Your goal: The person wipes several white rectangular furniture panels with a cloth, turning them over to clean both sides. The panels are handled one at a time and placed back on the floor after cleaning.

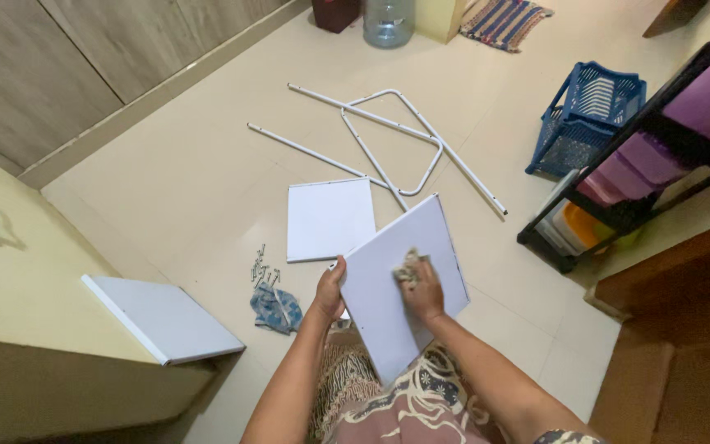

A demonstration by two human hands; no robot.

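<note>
My left hand point(329, 289) grips the left edge of a white square board point(388, 316) that is tilted up over my lap. My right hand point(422, 289) presses a small crumpled cloth point(407, 268) flat against the board's face. A second white board point(329, 218) lies flat on the floor just beyond. Next to it on the left sit several screws point(261, 266) and a blue patterned rag point(276, 307).
White metal frame tubes point(388, 131) lie on the cream floor ahead. A third white board point(162, 317) rests on a low ledge at left. A blue plastic crate point(589, 115) and a black rack with coloured bins point(643, 177) stand at right. A water jug point(388, 20) stands far back.
</note>
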